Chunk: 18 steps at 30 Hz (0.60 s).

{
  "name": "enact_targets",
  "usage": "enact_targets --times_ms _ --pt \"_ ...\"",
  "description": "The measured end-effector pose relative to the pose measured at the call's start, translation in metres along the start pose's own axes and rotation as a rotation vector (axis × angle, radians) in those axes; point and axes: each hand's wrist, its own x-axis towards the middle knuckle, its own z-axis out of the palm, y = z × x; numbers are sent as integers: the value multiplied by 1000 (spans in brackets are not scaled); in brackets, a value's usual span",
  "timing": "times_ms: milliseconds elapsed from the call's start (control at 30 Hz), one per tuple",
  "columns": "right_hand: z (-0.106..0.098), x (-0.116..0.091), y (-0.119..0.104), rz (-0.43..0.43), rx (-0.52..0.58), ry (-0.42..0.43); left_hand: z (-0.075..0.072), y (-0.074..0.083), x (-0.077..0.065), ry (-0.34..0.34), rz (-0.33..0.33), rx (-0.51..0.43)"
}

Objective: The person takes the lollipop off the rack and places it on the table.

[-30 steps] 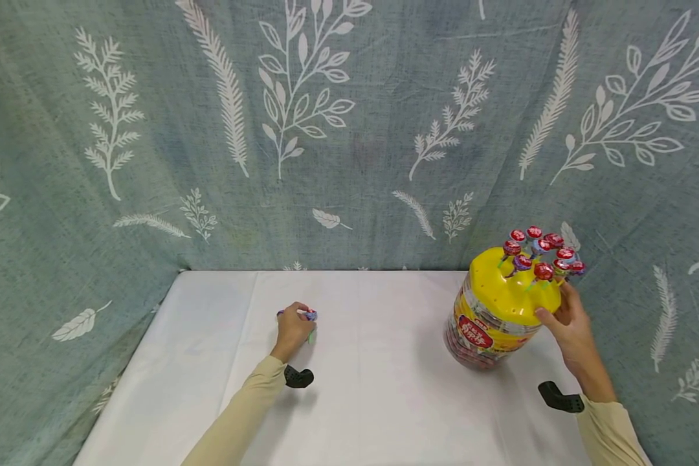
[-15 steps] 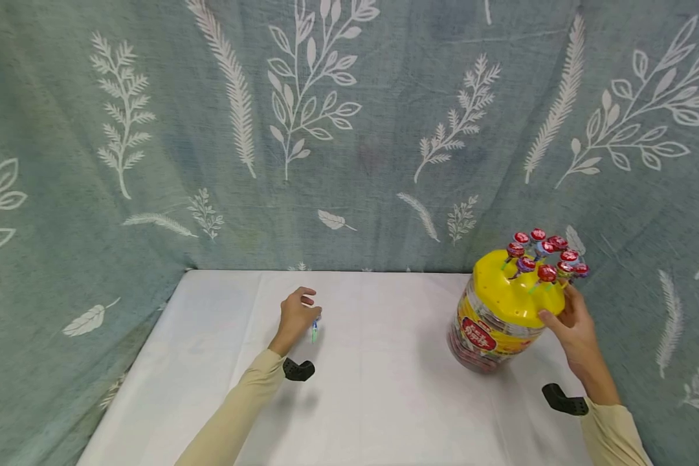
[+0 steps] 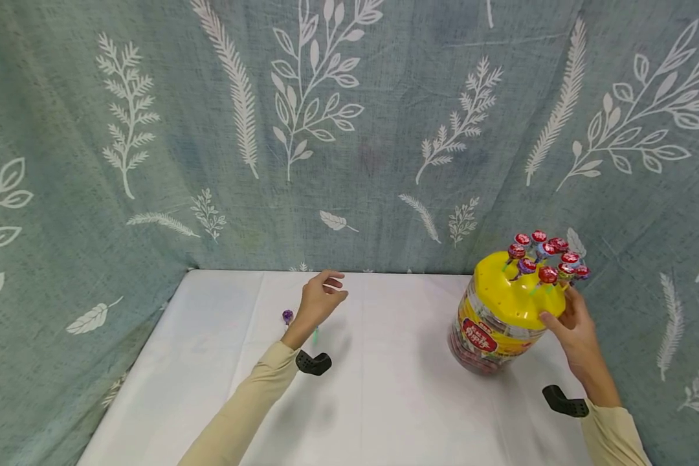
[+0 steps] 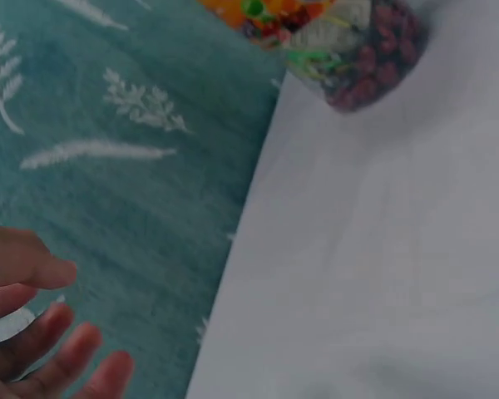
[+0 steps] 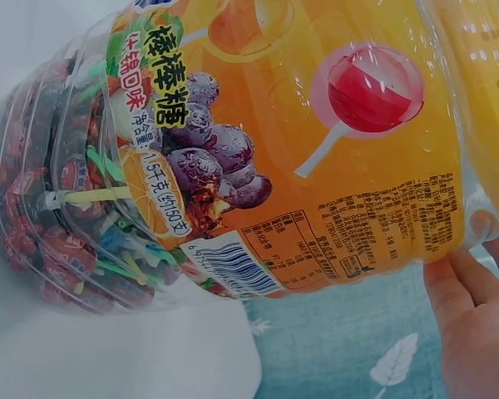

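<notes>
My left hand (image 3: 320, 299) is raised over the table with its fingers apart and slightly bent, holding nothing. In the left wrist view the same hand (image 4: 46, 332) has bare fingertips. Close to that wrist a purple-wrapped lollipop (image 3: 288, 316) lies on the white cloth. A green stick (image 3: 316, 335) shows just beyond the wrist, its other end hidden by the arm. On the right, my right hand (image 3: 571, 329) grips the yellow lid's edge of a big clear lollipop jar (image 3: 479, 333). Several red and purple lollipops (image 3: 547, 274) stand upright in the lid's holes.
The jar leans on the white-covered table (image 3: 396, 388), with more wrapped lollipops (image 5: 58, 249) inside it. A grey-green leaf-patterned curtain (image 3: 361, 136) hangs behind the table and along both sides.
My left hand has let go of the lollipops, leaving them on the cloth, and moved up and to the right. My right hand keeps its grip on the jar.
</notes>
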Motion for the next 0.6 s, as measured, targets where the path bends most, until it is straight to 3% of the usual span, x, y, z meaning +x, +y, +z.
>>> enact_targets --times_ms 267,600 --pt "0 1 0 6 13 -2 16 32 1 -36 99 -75" --pt "1 0 1 -11 41 1 36 78 3 -104 285 -196"
